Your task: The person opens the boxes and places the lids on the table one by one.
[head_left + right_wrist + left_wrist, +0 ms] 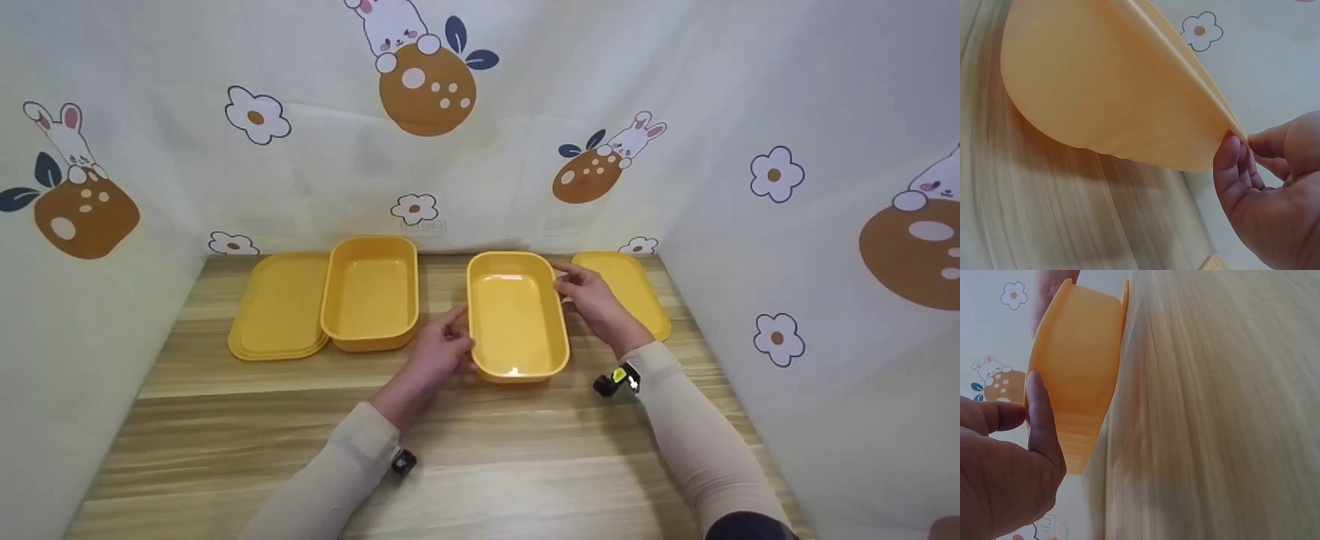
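A yellow rectangular container [517,322], its open side up, is between both hands near the back of the wooden table. The left hand [437,349] holds its left rim; in the left wrist view a finger lies along the outer wall [1081,354]. At the right side, the right hand [596,300] pinches the rim, with thumb and fingers on the edge in the right wrist view. That view shows the container's underside [1100,84] tilted above the tabletop. Its inside looks bare in the head view.
A second yellow container [370,296] stands to the left, against a yellow lid [281,307]. Another yellow lid [626,289] lies at the back right, partly behind the right hand. Patterned cloth walls [517,165] enclose the wooden table [262,427] at the back and sides.
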Demonstrator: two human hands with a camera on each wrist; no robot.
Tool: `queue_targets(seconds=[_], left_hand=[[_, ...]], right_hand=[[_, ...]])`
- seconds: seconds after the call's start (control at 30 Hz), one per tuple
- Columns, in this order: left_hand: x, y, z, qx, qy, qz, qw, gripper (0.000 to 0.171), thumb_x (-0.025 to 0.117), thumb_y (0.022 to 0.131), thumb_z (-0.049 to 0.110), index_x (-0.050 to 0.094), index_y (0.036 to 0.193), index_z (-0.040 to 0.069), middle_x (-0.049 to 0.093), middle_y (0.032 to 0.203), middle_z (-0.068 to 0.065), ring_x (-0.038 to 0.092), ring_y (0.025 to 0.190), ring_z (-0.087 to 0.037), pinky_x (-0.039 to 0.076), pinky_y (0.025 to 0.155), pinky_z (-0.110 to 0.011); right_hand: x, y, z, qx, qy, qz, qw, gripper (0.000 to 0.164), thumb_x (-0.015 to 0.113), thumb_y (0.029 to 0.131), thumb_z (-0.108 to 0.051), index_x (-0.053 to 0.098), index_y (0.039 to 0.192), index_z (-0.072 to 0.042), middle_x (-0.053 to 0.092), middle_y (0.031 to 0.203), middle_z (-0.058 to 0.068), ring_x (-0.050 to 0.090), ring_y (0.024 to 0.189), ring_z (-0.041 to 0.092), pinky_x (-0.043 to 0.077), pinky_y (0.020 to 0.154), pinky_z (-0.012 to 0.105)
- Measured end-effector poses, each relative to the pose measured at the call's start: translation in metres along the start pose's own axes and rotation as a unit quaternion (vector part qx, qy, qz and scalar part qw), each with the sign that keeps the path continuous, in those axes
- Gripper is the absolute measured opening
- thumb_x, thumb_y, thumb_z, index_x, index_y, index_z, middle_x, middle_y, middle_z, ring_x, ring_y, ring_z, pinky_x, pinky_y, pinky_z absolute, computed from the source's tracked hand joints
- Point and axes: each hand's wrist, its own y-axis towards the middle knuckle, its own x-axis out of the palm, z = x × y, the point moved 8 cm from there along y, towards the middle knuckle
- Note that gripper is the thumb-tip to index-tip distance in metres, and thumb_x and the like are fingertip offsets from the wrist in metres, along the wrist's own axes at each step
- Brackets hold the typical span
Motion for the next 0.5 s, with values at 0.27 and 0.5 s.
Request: queue_targets(seconds=[0.27,0.5], left_hand=[[0.007,0.011,0.002,0.012,-0.015,0.001,0.9998,0.075,0.065,0.101,-0.01,0.043,0.17,0.008,0.054,0.105,-0.008,0.062,0.077,-0.019,0.068,0.075,-0.047],[0.01,0.016,0.006,0.031,-0.01,0.004,0.9995,0.072,0.064,0.099,-0.012,0.047,0.167,0.005,0.052,0.101,-0.008,0.062,0.081,-0.019,0.068,0.07,-0.04]], right_hand=[[-0.008,0.005,-0.004,0.001,-0.001,0.013,1.0,0.05,0.061,0.107,-0.003,0.062,0.157,-0.01,0.065,0.109,0.009,0.067,0.086,0.017,0.062,0.076,0.033],[-0.013,0.009,-0.008,-0.007,0.018,0.001,1.0,0.052,0.059,0.104,0.002,0.063,0.155,-0.007,0.063,0.102,0.005,0.066,0.079,0.014,0.061,0.071,0.031]])
